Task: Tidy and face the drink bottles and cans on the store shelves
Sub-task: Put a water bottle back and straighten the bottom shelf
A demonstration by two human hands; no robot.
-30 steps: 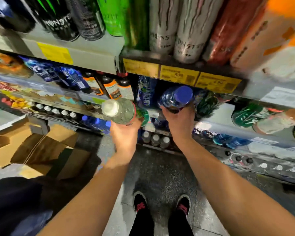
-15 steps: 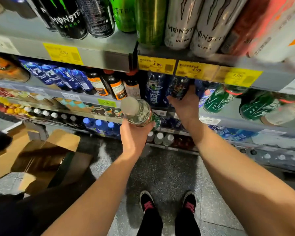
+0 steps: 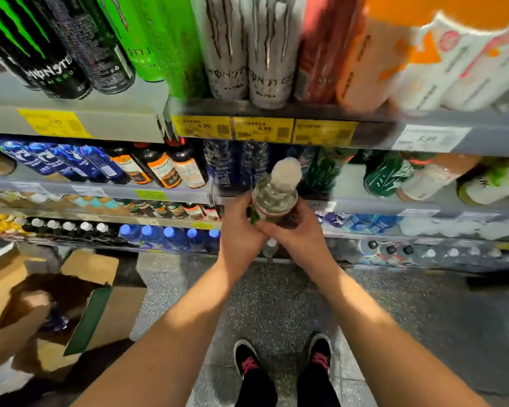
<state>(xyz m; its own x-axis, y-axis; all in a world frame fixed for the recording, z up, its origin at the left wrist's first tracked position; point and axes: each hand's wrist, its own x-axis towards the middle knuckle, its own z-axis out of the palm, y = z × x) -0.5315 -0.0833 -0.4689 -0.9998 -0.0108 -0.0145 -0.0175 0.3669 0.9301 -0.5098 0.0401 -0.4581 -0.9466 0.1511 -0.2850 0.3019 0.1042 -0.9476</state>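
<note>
top shelf: black can (image 3: 46,63) reads "monster energy"; two white cans (image 3: 249,54) read "monster ultra". three yellow price tags (image 3: 263,129) sit side by side under them; two read "4.99", the third is too blurred to read. a fourth yellow tag (image 3: 53,123) further left also reads "4.99". a white tag (image 3: 429,138) at right reads "3.99".

clear bottle (image 3: 275,195), white cap toward the viewer, is held in front of the second shelf, just below the middle yellow tag. left hand (image 3: 240,230) grips its lower body from the left, fingers curled round it. right hand (image 3: 300,230) grips it from the right, fingers wrapped over the base. both hands touch each other beneath the bottle. a green label shows at the bottle's lower left edge; its print cannot be read.

second shelf: three dark bottles with orange labels (image 3: 159,168), left of the held bottle; blue bottles (image 3: 71,163) further left, probably five.

lower shelf: five blue caps (image 3: 168,232) in a row.

floor: open cardboard box (image 3: 100,304) at left; two black shoes (image 3: 282,362) below.
</note>
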